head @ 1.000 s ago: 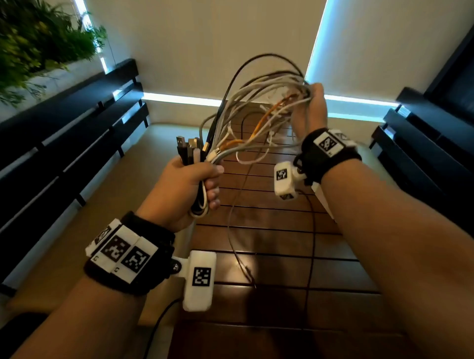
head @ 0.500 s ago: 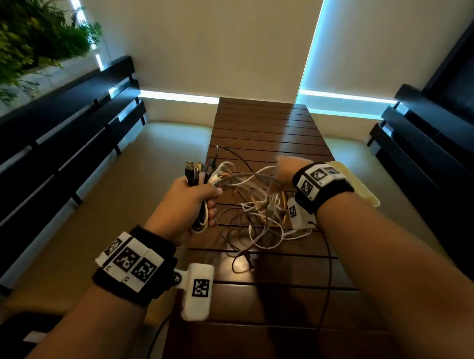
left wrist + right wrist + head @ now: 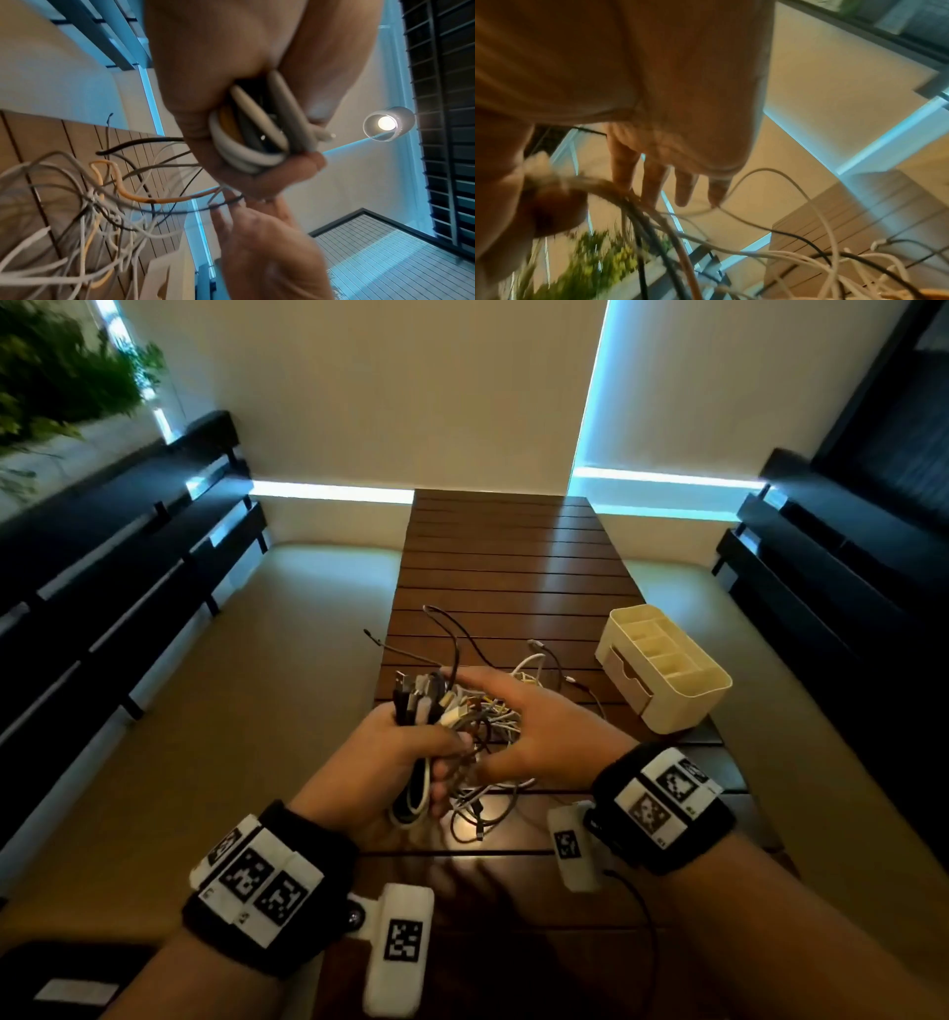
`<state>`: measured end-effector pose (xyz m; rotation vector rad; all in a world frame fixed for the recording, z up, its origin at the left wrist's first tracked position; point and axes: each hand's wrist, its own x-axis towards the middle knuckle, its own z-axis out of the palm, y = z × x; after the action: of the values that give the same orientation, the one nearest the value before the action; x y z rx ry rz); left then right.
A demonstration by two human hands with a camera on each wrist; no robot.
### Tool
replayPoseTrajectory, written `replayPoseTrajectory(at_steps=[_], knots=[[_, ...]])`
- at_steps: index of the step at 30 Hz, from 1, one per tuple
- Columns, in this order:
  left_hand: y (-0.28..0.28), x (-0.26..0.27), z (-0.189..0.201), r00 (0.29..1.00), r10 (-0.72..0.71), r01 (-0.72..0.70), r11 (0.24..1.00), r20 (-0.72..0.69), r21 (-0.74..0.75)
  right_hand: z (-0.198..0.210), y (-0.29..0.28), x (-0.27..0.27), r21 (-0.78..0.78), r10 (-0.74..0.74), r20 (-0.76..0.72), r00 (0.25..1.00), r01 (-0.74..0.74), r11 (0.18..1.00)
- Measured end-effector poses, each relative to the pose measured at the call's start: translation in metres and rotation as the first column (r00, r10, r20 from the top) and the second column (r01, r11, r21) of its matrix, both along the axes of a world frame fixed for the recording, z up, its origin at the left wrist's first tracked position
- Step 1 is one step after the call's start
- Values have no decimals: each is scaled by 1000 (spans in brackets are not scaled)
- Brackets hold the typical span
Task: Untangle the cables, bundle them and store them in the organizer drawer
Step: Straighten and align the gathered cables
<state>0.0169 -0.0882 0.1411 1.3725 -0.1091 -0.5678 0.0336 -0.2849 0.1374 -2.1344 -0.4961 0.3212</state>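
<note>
Lowered since before onto table (image 3: 513, 567) middle: cables (image 3: 477, 711); left hand (image 3: 390, 752) gripping plug ends together, right hand (image 3: 539, 731) spread flat, sorting.

The left hand (image 3: 395, 752) holds a bunch of cables (image 3: 477, 726) over the table (image 3: 513, 567); the right hand (image 3: 539, 737) reaches in flat, near a box (image 3: 662, 667)

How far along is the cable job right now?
Done: several plug ends are gathered in the left hand, which grips a looped section of the cables. In hand: the right hand reaches over the loose tangle on the table, fingers straight. Left: untangling, bundling, and storing; the organizer drawer looks closed.
</note>
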Motion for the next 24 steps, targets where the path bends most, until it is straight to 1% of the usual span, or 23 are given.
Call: replayPoseTrajectory(at_steps=[2, 4, 5, 6, 8, 10, 13, 15, 17, 18, 19, 21, 24], knots=[[-5, -8, 1, 995, -96, 96, 995, 0, -24, -8, 2, -3, 34, -71, 99, 993, 68, 997], [-8, -15, 3, 987, -162, 162, 986, -5, -26, -14, -1, -4, 47, -172, 258, 951, 166, 985], [-9, -18, 3, 983, -184, 184, 983, -8, -25, -15, -4, -4, 31, -199, 314, 928, 199, 979], [-10, -19, 4, 980, -197, 196, 980, -8, -25, -15, -6, -4, 25, -210, 336, 918, 214, 977], [-11, -21, 4, 984, -178, 177, 984, -2, -28, -12, -11, -7, 17, -196, 348, 917, 203, 979], [-12, -20, 3, 993, -115, 115, 993, -4, -19, -7, -19, -11, -25, -185, 365, 912, 208, 978], [-14, -21, 3, 997, -75, 75, 997, -15, -31, 1, -25, -27, -37, -172, 345, 923, 197, 980], [-17, -22, 3, 995, -98, 97, 995, -19, -6, 1, -17, -38, -110, -89, 425, 901, 150, 983], [-20, -24, 3, 989, -146, 147, 989, -26, 18, -6, -3, -41, -229, 20, 522, 853, 118, 966], [-23, -25, 4, 986, -166, 167, 986, -24, 29, -10, 2, -38, -249, 42, 542, 839, 114, 962], [-24, -25, 4, 984, -175, 175, 984, -18, 38, -11, 4, -34, -247, 35, 539, 842, 118, 962], [-26, -24, 6, 985, -172, 173, 984, -24, 47, -6, 4, -29, -257, -10, 477, 879, 151, 955], [-23, -22, 10, 983, -181, 181, 983, -9, 39, 2, 5, -26, -301, -2, 422, 907, 142, 943]])
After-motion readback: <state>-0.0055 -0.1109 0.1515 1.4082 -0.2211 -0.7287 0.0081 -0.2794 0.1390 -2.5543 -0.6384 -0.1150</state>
